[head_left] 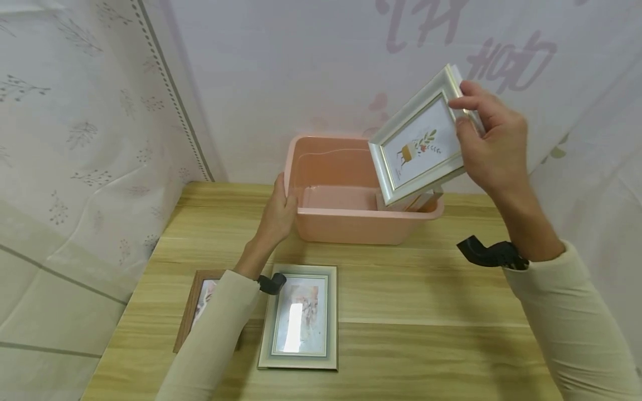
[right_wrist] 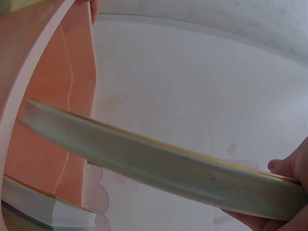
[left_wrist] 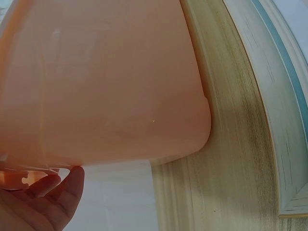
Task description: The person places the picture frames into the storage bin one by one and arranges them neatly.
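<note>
My right hand point(head_left: 496, 139) grips one end of a white picture frame point(head_left: 421, 142) with gold trim, its print showing a potted plant. That frame is tilted above the right part of a pink plastic basin point(head_left: 351, 229). In the right wrist view, its pale side edge point(right_wrist: 144, 154) stretches from the fingers across toward the basin. My left hand point(head_left: 278, 214) holds the basin's left end at the rim, with thumb and fingers point(left_wrist: 72, 192) seen there in the left wrist view. Inside the basin, at its right end, sits another pale frame point(right_wrist: 33, 207), partly hidden below the held one.
A silver-green picture frame point(head_left: 331, 317) lies face up on the wooden table point(head_left: 426, 345), near its front. Left of it, a brown wooden frame point(head_left: 188, 312) is partly covered by my left sleeve point(head_left: 215, 334). Patterned white cloth point(head_left: 251, 83) hangs behind the table.
</note>
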`<state>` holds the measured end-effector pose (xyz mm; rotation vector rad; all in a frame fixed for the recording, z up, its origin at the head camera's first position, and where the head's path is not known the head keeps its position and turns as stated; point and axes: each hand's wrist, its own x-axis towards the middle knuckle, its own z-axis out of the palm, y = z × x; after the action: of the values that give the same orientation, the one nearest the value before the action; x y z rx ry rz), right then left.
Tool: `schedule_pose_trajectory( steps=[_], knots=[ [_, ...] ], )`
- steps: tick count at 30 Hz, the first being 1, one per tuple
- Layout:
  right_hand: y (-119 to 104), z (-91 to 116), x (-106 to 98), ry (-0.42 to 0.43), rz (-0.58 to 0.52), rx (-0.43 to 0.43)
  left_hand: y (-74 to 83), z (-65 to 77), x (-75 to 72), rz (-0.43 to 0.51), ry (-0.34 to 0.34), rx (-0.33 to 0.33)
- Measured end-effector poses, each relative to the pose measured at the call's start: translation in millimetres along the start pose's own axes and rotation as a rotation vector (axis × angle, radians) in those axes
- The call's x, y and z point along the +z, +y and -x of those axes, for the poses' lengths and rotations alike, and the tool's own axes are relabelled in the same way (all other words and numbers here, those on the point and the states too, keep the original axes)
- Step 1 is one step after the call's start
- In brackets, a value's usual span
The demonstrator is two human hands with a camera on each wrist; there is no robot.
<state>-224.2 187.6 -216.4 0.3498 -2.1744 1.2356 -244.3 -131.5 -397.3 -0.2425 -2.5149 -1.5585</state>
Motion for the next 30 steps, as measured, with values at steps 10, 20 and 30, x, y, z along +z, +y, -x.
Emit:
schedule_pose_trajectory(
  steps=[10,20,30],
  knots=[
    [8,4,12,-0.048,0.169,0.004,2.1,1.4,-0.4,-0.010,0.004,-0.023],
    [21,8,25,-0.111,0.257,-0.017,1.1,0.6,0.1,0.008,0.001,-0.003],
    [34,9,33,-0.150,0.331,-0.003,2.9,0.9,0.1,-0.013,0.018,-0.018]
  ],
)
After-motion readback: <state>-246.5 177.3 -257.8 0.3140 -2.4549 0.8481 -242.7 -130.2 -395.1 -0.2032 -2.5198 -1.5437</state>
